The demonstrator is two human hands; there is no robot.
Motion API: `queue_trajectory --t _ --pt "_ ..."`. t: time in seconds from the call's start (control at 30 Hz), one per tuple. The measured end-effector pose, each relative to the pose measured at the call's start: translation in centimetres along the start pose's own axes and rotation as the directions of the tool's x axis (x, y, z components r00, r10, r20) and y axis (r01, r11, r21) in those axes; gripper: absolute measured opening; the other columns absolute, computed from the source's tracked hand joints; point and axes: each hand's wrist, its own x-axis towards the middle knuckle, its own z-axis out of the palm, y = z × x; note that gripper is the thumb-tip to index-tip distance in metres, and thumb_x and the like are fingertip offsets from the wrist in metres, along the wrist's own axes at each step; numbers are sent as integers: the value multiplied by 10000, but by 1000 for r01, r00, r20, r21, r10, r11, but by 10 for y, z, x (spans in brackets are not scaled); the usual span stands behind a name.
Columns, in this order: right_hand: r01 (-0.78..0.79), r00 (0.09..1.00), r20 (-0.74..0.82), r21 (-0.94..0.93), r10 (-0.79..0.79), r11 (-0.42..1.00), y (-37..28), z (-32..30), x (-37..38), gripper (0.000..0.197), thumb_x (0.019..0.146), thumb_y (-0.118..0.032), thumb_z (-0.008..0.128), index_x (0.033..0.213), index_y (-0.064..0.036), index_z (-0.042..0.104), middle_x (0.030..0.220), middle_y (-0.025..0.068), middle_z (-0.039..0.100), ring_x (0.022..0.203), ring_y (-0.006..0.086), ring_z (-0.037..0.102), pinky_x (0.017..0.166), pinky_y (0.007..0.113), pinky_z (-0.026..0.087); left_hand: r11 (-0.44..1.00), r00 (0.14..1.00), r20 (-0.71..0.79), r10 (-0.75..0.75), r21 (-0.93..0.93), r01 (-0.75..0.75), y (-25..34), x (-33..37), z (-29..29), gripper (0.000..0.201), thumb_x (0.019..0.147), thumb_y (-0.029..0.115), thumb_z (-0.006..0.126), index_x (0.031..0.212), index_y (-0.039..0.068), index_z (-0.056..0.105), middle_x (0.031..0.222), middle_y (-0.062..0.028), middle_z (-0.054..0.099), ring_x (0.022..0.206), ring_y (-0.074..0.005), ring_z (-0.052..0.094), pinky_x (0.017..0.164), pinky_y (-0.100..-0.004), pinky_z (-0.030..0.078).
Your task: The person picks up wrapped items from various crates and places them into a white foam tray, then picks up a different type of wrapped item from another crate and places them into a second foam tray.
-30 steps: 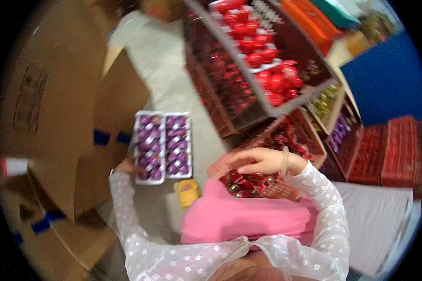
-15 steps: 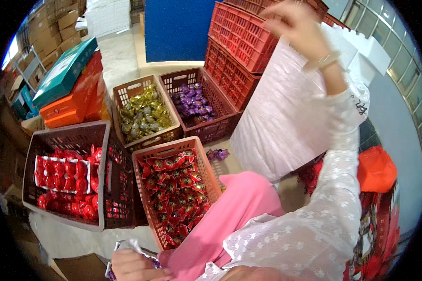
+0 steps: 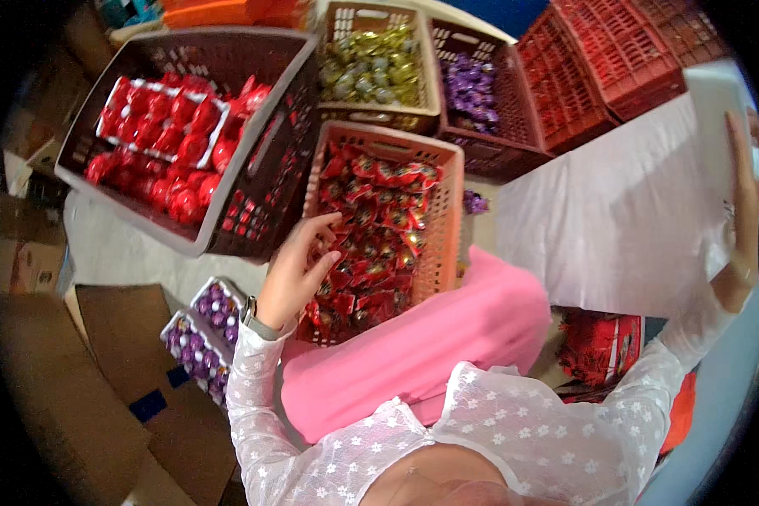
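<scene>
My left hand (image 3: 295, 266) hovers over the near left part of an orange crate (image 3: 453, 194). Its fingers are loosely bent, thumb apart, with nothing between them. Red-wrapped, candy-like pieces (image 3: 371, 244) fill that crate. Out at the far right, my right hand (image 3: 746, 169) is closed on a pale white tray-like thing (image 3: 710, 126), upright above the white-covered surface (image 3: 599, 211); its details are blurred. White trays of purple foil-wrapped balls (image 3: 198, 346) lie at lower left, by an opened cardboard box (image 3: 131, 337).
A dark crate (image 3: 266, 160) at left holds red foil balls and a white tray (image 3: 164, 118) of them. Behind are a beige crate (image 3: 379, 114) of gold pieces and a maroon crate (image 3: 489, 152) of purple ones. Red crates (image 3: 599, 59) stack at back right.
My left hand has let go of the purple tray at lower left and come up over the orange crate. The right hand has moved rightward and now holds the white thing. The view has shifted.
</scene>
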Motion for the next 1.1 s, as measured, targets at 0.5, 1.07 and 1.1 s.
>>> queue_trajectory --t 0.5,1.07,1.1 --pt "743 402 -531 665 -746 -73 -400 84 -136 174 609 -148 566 641 5 641 600 82 552 705 250 559 1090 552 323 272 830 266 -491 -858 436 -75 -62 44 724 956 370 512 1501 127 102 1424 -98 358 1291 -263 382 1046 -409 348" --pt "-438 894 426 760 143 480 -325 359 -142 742 796 -278 728 1350 6 324 1304 213 429 1247 361 402 1047 451 332 793 808 -118 -577 -318 520 -111 -164 5 809 726 -44 567 1459 -12 225 1379 -113 409 1252 -190 386 1040 -293 312" --pt "-572 813 566 726 141 382 -327 346 -164 751 809 -295 728 1344 24 307 1266 196 468 1231 336 428 1050 454 332 657 750 -33 -661 -508 557 -109 -160 4 801 710 -54 558 1448 -9 249 1326 -105 455 1186 -192 445 997 -298 358"
